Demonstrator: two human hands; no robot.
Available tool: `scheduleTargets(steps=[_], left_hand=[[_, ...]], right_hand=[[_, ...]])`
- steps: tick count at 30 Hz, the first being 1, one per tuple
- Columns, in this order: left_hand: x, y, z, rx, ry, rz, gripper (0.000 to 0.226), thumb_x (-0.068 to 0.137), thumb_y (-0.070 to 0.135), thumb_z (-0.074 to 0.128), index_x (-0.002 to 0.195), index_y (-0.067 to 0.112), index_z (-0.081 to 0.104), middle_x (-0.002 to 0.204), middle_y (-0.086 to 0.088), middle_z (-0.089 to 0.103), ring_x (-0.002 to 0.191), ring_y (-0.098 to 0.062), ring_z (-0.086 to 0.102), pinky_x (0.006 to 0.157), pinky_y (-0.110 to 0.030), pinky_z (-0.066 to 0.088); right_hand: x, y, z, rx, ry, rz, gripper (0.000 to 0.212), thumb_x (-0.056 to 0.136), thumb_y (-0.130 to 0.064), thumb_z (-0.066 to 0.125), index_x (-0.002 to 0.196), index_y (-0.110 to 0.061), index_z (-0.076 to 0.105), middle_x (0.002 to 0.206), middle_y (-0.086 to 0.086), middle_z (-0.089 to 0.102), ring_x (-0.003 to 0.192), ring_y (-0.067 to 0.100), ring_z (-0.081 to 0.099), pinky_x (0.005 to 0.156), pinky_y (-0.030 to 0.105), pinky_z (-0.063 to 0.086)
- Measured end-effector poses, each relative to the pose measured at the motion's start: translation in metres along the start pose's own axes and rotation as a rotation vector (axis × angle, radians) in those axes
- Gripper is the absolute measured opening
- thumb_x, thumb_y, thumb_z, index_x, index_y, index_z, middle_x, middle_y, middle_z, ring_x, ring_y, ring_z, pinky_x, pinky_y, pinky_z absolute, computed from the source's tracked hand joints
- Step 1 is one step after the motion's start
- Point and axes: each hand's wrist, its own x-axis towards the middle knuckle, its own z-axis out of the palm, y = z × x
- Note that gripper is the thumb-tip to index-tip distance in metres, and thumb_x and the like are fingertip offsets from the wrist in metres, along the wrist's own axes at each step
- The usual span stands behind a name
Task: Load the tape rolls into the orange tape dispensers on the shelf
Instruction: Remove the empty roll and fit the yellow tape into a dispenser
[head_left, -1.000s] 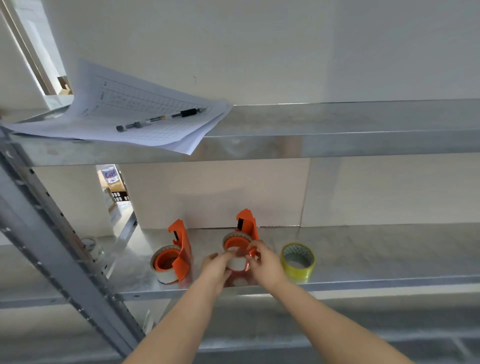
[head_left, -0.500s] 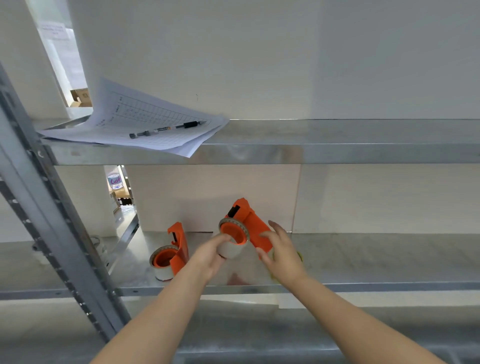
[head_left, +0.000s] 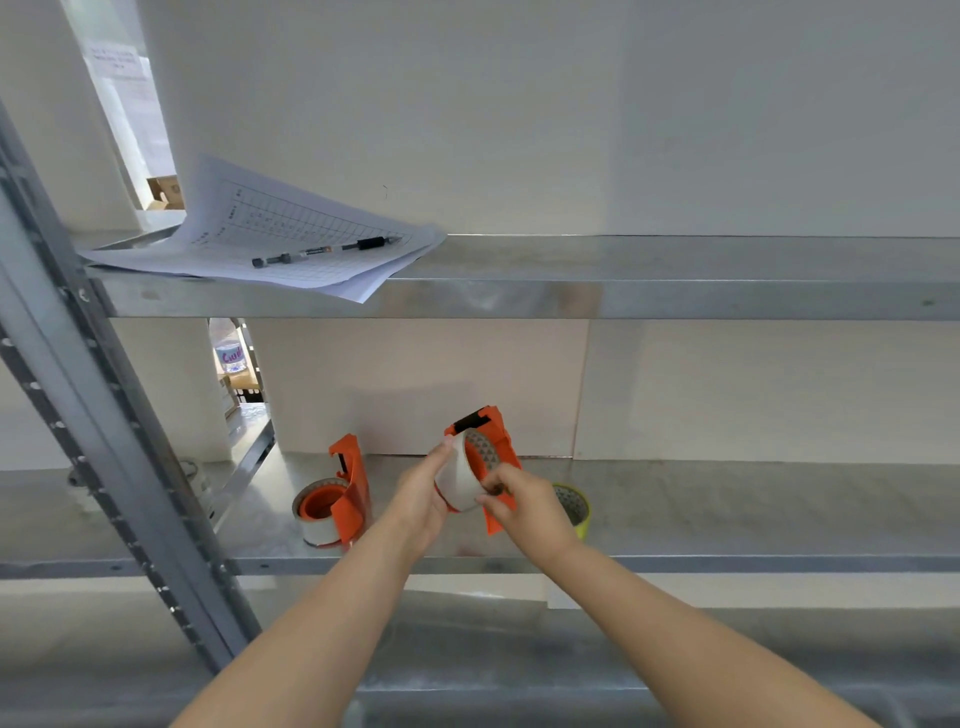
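An orange tape dispenser (head_left: 498, 441) with a clear tape roll (head_left: 460, 480) on its hub is lifted above the middle shelf (head_left: 727, 519). My left hand (head_left: 418, 501) grips the roll's left side. My right hand (head_left: 524, 506) pinches the roll's lower edge and holds the dispenser body. A second orange dispenser (head_left: 348, 488), holding a clear roll, lies on the shelf to the left. A yellow tape roll (head_left: 574, 506) lies on the shelf behind my right hand, partly hidden.
Sheets of paper (head_left: 291, 234) with a pen (head_left: 324, 250) overhang the upper shelf (head_left: 675, 283). A slanted metal upright (head_left: 104, 415) runs down the left. A wall closes the back of the shelf.
The dispenser rose from the shelf and tilted in my hands. My right hand shifted from its right side to the roll's lower edge. The camera view dropped slightly.
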Motion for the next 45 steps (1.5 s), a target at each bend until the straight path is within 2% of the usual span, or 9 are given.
scheduleTargets(steps=[5,11,15,20,25,32,38,41,45], left_hand=[[0.004,0.000,0.003,-0.006,0.131,0.006,0.029,0.099,0.029,0.034,0.098,0.016,0.059,0.093,-0.010,0.065,0.081,-0.022,0.060,0.069,-0.033,0.044],[0.016,-0.009,-0.009,-0.059,0.286,-0.025,0.023,0.100,0.016,0.035,0.097,0.008,0.057,0.091,-0.008,0.064,0.085,-0.020,0.059,0.089,-0.039,0.043],[0.022,-0.012,-0.016,-0.093,0.323,-0.019,0.026,0.100,0.017,0.032,0.091,0.009,0.055,0.084,-0.006,0.067,0.083,-0.019,0.061,0.082,-0.038,0.047],[0.028,-0.020,-0.023,-0.095,0.344,-0.035,0.027,0.100,0.022,0.032,0.116,0.009,0.050,0.096,-0.008,0.066,0.090,-0.020,0.062,0.077,-0.037,0.047],[0.034,-0.027,-0.018,-0.071,0.356,-0.027,0.037,0.101,0.022,0.029,0.129,0.003,0.045,0.103,-0.010,0.064,0.091,-0.021,0.061,0.089,-0.041,0.042],[0.040,-0.035,-0.006,-0.106,0.375,-0.009,0.025,0.101,0.020,0.029,0.110,0.009,0.050,0.103,-0.011,0.063,0.088,-0.021,0.061,0.086,-0.041,0.044],[0.041,-0.036,0.001,-0.052,0.369,-0.015,0.033,0.101,0.029,0.029,0.116,0.011,0.051,0.115,-0.014,0.059,0.088,-0.020,0.061,0.079,-0.036,0.048],[0.038,-0.032,-0.002,-0.009,0.352,-0.023,0.044,0.099,0.040,0.029,0.111,0.008,0.057,0.118,-0.016,0.060,0.098,-0.026,0.061,0.093,-0.040,0.044],[0.032,-0.024,-0.020,0.028,0.370,-0.009,0.052,0.097,0.042,0.037,0.127,0.002,0.052,0.121,-0.020,0.062,0.116,-0.035,0.058,0.097,-0.043,0.044]], right_hand=[[0.004,0.009,-0.014,0.041,0.068,0.025,0.006,0.082,-0.010,0.064,0.086,-0.010,0.060,0.080,-0.007,0.059,0.073,0.012,0.055,0.066,0.013,0.038],[0.003,0.060,-0.083,-0.025,0.198,0.172,0.005,0.082,-0.006,0.063,0.085,-0.004,0.060,0.081,0.006,0.064,0.078,0.021,0.060,0.068,0.016,0.041],[-0.014,0.121,-0.121,-0.424,-0.007,0.423,0.019,0.089,-0.017,0.054,0.104,-0.006,0.059,0.105,0.019,0.066,0.095,0.033,0.062,0.079,0.037,0.050],[-0.038,0.156,-0.118,-0.669,-0.256,0.491,0.020,0.092,-0.019,0.045,0.107,-0.009,0.053,0.111,0.016,0.063,0.097,0.032,0.059,0.076,0.033,0.047],[-0.039,0.162,-0.107,-0.669,-0.236,0.448,0.018,0.090,-0.014,0.045,0.103,-0.005,0.053,0.109,0.018,0.060,0.096,0.033,0.058,0.076,0.034,0.046],[-0.038,0.169,-0.103,-0.585,-0.147,0.442,0.027,0.090,-0.017,0.049,0.114,-0.005,0.054,0.122,0.017,0.057,0.110,0.033,0.052,0.090,0.035,0.042],[-0.023,0.133,-0.054,-0.512,-0.320,0.096,0.051,0.082,-0.026,0.060,0.130,-0.017,0.047,0.138,0.007,0.048,0.129,0.023,0.041,0.106,0.030,0.031],[-0.015,0.120,-0.023,-0.454,-0.452,0.248,0.052,0.084,-0.026,0.058,0.133,-0.019,0.044,0.138,0.008,0.048,0.127,0.026,0.043,0.105,0.034,0.034],[-0.007,0.114,-0.013,-0.222,-0.242,0.479,0.030,0.085,-0.010,0.051,0.113,-0.009,0.062,0.120,0.013,0.063,0.111,0.028,0.057,0.091,0.030,0.046]])
